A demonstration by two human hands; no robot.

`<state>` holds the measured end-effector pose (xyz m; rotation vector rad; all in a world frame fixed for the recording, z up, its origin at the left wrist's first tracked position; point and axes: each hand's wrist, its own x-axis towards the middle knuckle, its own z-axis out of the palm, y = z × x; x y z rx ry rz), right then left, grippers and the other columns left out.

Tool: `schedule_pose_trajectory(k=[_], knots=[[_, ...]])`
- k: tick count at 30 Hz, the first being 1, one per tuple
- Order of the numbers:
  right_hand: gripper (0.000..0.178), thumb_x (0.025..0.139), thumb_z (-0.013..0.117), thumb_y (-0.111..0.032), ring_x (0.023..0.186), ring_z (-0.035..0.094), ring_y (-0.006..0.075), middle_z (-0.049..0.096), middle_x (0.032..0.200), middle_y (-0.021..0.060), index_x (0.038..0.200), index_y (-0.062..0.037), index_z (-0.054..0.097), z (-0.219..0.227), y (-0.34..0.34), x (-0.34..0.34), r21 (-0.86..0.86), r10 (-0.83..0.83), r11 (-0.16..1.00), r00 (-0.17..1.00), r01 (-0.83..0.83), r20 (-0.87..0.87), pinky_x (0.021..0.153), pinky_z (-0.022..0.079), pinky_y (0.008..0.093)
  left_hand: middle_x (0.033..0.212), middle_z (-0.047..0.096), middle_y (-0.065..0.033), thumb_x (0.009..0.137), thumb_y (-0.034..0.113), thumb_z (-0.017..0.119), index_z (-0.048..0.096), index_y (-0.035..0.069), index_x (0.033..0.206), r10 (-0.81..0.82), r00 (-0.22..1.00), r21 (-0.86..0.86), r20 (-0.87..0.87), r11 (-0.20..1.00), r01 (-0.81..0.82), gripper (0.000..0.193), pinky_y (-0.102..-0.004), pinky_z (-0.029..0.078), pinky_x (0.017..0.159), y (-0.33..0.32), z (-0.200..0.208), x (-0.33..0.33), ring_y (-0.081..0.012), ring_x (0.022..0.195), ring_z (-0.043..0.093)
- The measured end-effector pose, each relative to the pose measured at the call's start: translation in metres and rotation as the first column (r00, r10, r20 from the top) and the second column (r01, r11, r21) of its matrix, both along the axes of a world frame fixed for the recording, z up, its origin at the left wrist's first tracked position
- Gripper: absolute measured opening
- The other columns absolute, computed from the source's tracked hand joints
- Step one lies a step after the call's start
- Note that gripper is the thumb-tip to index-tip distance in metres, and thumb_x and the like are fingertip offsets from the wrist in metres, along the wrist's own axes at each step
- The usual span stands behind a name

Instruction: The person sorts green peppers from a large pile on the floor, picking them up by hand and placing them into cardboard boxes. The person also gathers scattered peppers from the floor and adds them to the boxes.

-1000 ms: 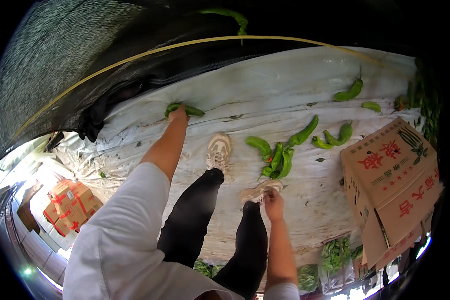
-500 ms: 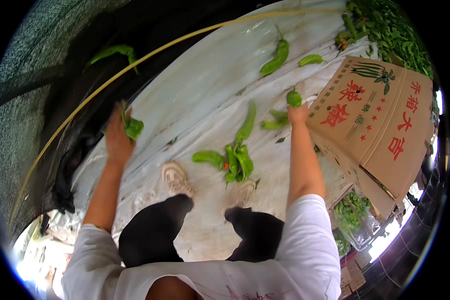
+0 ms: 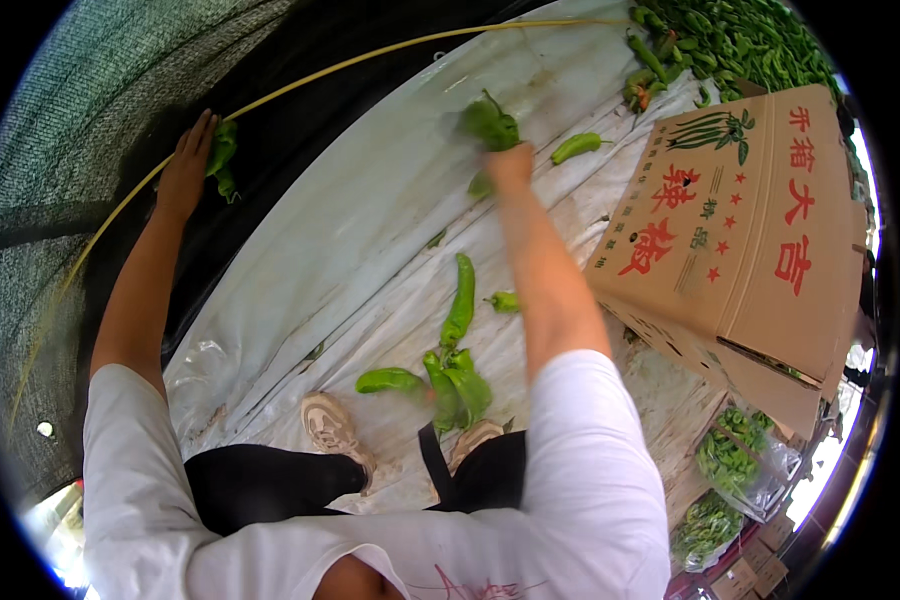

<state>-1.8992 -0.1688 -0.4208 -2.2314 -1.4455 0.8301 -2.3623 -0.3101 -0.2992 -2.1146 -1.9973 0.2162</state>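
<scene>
My left hand (image 3: 190, 165) reaches out to the far left over black sheeting, its fingers curled against green peppers (image 3: 223, 158) that it holds. Farther right, above the pale plastic sheet, my right hand (image 3: 511, 165) is closed round green peppers (image 3: 493, 122); motion smears them, so I cannot tell how many. A lone green pepper (image 3: 576, 147) lies just right of that hand. Closer to my feet lie a long green pepper (image 3: 458, 300), a small cluster of peppers (image 3: 455, 388) and a curved one (image 3: 390, 380).
A large cardboard box (image 3: 715, 215) with red print stands on the right. Behind it rises a big heap of green peppers (image 3: 750, 45). A yellow hose or cord (image 3: 370, 66) arcs across the far left. Bagged greens (image 3: 735, 450) sit at lower right.
My left hand has moved out and left to where a pepper lay on the black sheeting. My right hand has swung forward and left from beside the box to a pepper on the plastic.
</scene>
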Motion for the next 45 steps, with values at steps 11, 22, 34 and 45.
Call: schedule_pose_trajectory(k=[11, 22, 34, 45], knots=[[0.076, 0.066, 0.067, -0.017, 0.109, 0.051, 0.0441, 0.044, 0.122, 0.0311, 0.132, 0.0005, 0.034, 0.007, 0.042, 0.123, 0.000, -0.119, 0.993, 0.982, 0.120, 0.150, 0.090, 0.045, 0.0447, 0.136, 0.041, -0.0246, 0.068, -0.003, 0.068, 0.063, -0.005, 0.096, -0.348, 0.853, 0.071, 0.389, 0.935, 0.349, 0.028, -0.0439, 0.044, 0.097, -0.121, 0.102, 0.102, -0.0405, 0.121, 0.046], [0.077, 0.060, 0.076, -0.014, 0.114, 0.051, 0.0307, 0.055, 0.118, 0.0187, 0.131, -0.0080, 0.046, -0.079, 0.107, 0.122, -0.181, 0.246, 0.945, 0.956, -0.274, -0.162, 0.088, 0.045, 0.0408, 0.084, 0.066, -0.0153, 0.060, 0.017, 0.079, 0.067, 0.001, 0.089, 0.829, 0.263, -0.867, 0.493, 0.444, 0.225, 0.036, -0.0321, 0.049, 0.075, -0.104, -0.031, 0.377, -0.0223, 0.076, 0.062], [0.063, 0.057, 0.068, -0.001, 0.129, 0.034, 0.0401, 0.031, 0.142, 0.0210, 0.119, -0.0090, 0.060, 0.110, -0.149, 0.152, 0.201, 0.646, 0.741, 0.762, -0.641, 0.050, 0.106, 0.034, 0.0400, 0.101, 0.057, -0.0207, 0.055, 0.021, 0.073, 0.061, 0.004, 0.101, 0.087, 0.500, -0.352, 0.862, 0.812, 0.465, 0.051, -0.0441, 0.047, 0.080, -0.098, -0.091, 0.365, -0.0380, 0.093, 0.057], [0.060, 0.053, 0.072, 0.003, 0.128, 0.033, 0.0406, 0.037, 0.139, 0.0090, 0.109, -0.0162, 0.064, 0.027, -0.213, 0.147, -0.180, 0.994, 0.105, 0.095, -0.978, 0.062, 0.095, 0.046, 0.0423, 0.116, 0.049, -0.0160, 0.059, 0.018, 0.074, 0.066, 0.008, 0.094, -0.205, 0.536, -0.483, 0.819, 0.257, 0.837, 0.038, -0.0500, 0.043, 0.092, -0.196, -0.037, 0.275, -0.0405, 0.112, 0.047]])
